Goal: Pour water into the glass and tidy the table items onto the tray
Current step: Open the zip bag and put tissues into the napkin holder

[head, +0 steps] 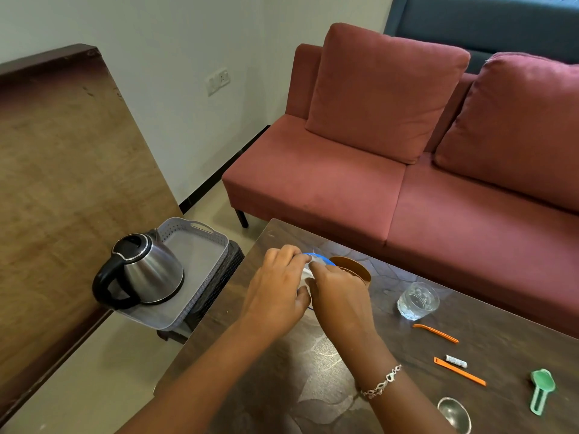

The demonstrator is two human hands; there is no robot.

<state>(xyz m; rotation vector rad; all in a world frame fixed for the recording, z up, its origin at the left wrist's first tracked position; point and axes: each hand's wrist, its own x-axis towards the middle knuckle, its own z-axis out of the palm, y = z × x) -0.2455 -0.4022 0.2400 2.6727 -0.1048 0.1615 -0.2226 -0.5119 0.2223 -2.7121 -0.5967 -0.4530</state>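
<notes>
In the head view, both hands met over the near-left part of the dark table (507,333). The left hand (275,289) had its fingers curled over the top of a blue-rimmed white thing (321,260), with the thumb under it. The right hand (340,296) pinched the same thing from the other side, its fingers bent close together. The hands hid most of it, so we could not tell what it was. A bracelet (380,383) sat on the right wrist.

Just behind the right hand stood a brown cup (354,268), partly covered by the fingers. The glass (418,300) stood upright on the table, to the right of the hands and apart from them. We could not tell if there was water in it. Nearer to us lay an orange stick (435,333), then a second orange stick (460,371) with a small white roll (456,361) just beside it. A green scoop (542,390) lay at the right, and a clear dome (454,415) sat at the bottom edge.

The grey tray (203,261) was off the table, on a dark stool (219,283) at its left. The steel kettle (150,270) stood upright in the tray's near end. A red sofa (313,183) was behind the table.
</notes>
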